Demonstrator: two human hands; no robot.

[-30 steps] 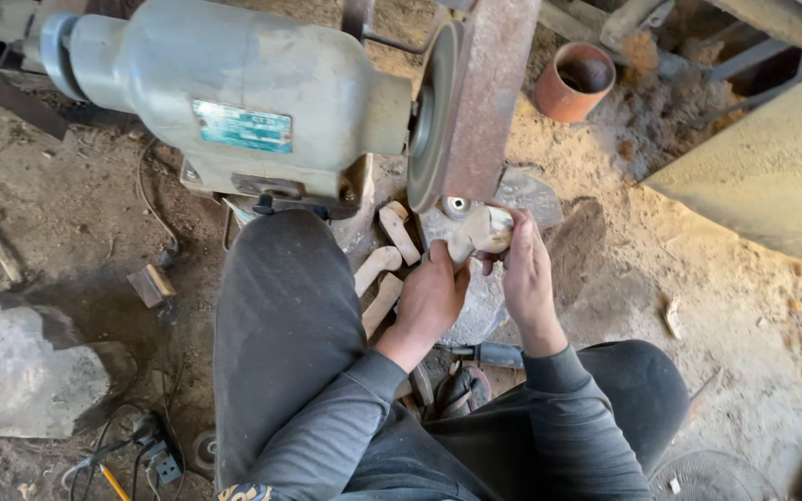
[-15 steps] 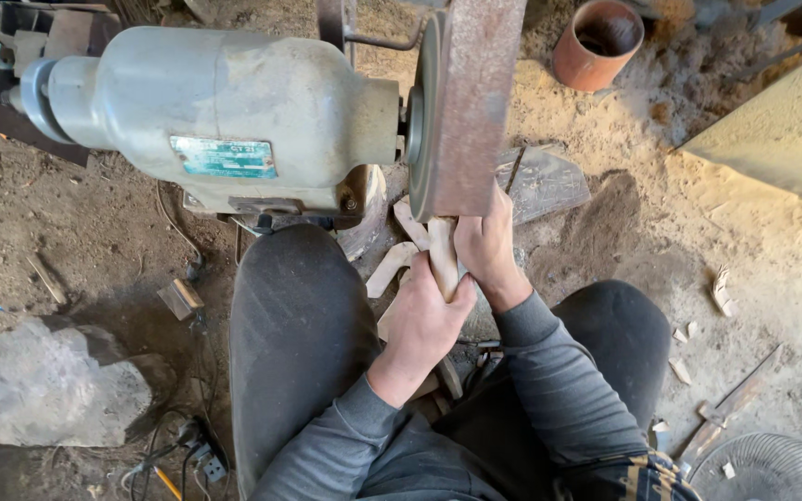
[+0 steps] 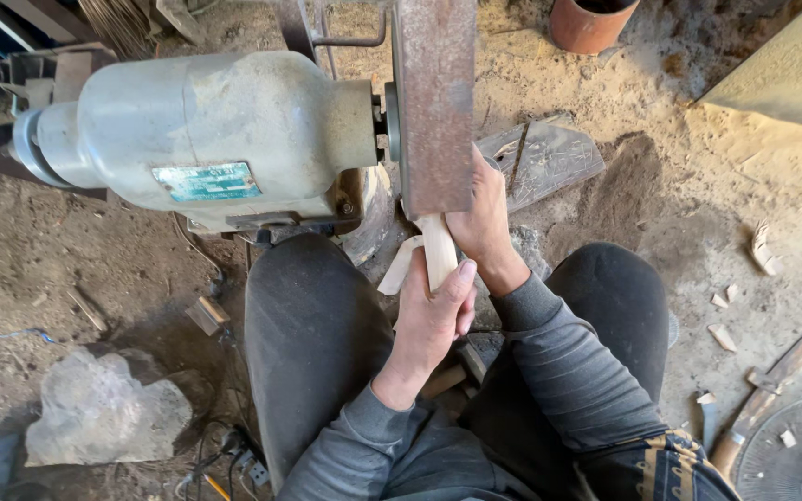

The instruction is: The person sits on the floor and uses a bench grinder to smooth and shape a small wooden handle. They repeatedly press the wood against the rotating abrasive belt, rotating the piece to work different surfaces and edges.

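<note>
A pale wooden piece [image 3: 439, 249] points up under the rusty guard [image 3: 433, 102] of a grey bench grinder [image 3: 225, 139]. My left hand [image 3: 431, 320] grips its lower end, thumb along its side. My right hand [image 3: 483, 218] holds its upper part, right beside the guard. Another pale wooden piece [image 3: 399, 267] lies just left of it, between my knees.
Sandy ground with wood chips [image 3: 724, 320] at right. A rock [image 3: 104, 417] lies lower left, a flat stone slab [image 3: 540, 158] behind the grinder, a rust-coloured pot [image 3: 591, 23] at top. A long blade [image 3: 772, 380] and a wire fan grille [image 3: 795, 455] are at lower right.
The view has shifted closer to the grinder. Both hands have risen with the wooden piece, from the ground pieces up to under the guard.
</note>
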